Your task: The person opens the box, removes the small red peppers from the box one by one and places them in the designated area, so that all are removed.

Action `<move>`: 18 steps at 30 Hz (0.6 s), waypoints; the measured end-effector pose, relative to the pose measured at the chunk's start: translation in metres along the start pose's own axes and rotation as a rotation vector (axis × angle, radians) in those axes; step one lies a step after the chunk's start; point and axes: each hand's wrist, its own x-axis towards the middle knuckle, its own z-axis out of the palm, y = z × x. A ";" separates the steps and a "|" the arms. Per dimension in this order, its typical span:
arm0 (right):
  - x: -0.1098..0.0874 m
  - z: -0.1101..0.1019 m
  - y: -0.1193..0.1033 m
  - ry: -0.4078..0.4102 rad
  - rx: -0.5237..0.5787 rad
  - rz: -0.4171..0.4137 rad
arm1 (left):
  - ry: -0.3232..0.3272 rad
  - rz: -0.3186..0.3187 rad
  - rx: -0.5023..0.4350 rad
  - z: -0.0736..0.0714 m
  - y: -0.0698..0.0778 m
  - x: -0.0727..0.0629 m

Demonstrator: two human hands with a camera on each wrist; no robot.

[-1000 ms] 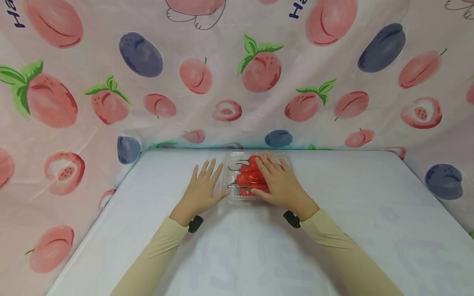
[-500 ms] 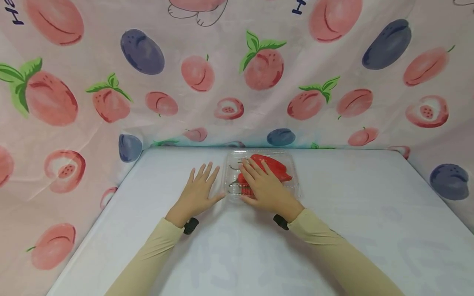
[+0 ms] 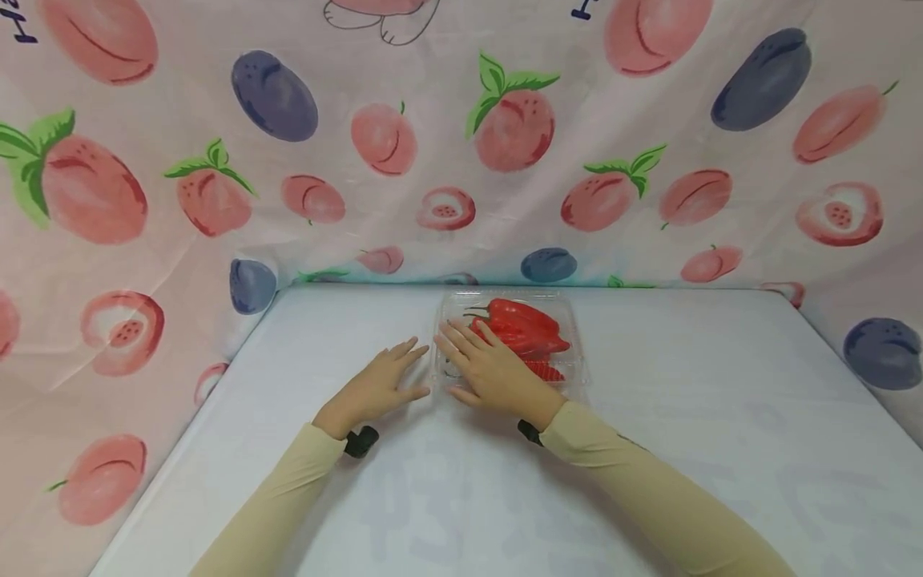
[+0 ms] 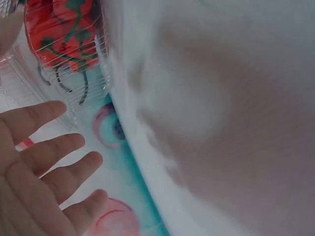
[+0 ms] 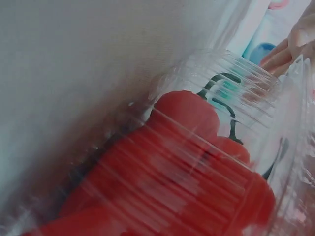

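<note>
A clear plastic clamshell box (image 3: 574,369) lies near the table's back edge, its lid down over several red peppers (image 3: 526,320) with dark green stems. My right hand (image 3: 497,373) lies over the box's left front part with fingers straight, fingertips by its left edge. Just left of the box is my left hand (image 3: 376,385), fingers extended and thumb apart, holding nothing. In the left wrist view its spread fingers (image 4: 74,177) stand beside the box's ribbed side. The right wrist view looks through the ribbed wall at the red peppers (image 5: 197,167) and their curled stems.
The white-covered table (image 3: 685,433) extends to both sides and in front of the box. Behind it hangs a pink curtain (image 3: 404,72) printed with peaches and dark plums. Small dark wrist cameras (image 3: 362,441) sit under the wrists.
My right hand has slid left across the lid, uncovering the peppers on the right. The left hand has shifted slightly left and turned more side-on.
</note>
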 end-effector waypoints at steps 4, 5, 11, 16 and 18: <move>0.003 -0.001 -0.001 -0.015 -0.013 -0.025 | -0.006 0.000 -0.086 -0.001 -0.001 -0.001; 0.004 -0.002 -0.001 -0.021 -0.016 -0.028 | -0.004 -0.004 -0.123 -0.001 -0.001 -0.001; 0.008 -0.002 0.000 -0.077 0.011 -0.036 | -0.004 0.035 -0.329 -0.003 -0.004 0.003; 0.011 0.000 0.000 -0.069 0.044 -0.055 | -0.059 0.054 -0.493 0.000 -0.011 0.009; 0.012 0.001 0.000 -0.062 0.056 -0.062 | -0.087 0.034 -0.578 0.001 -0.013 0.011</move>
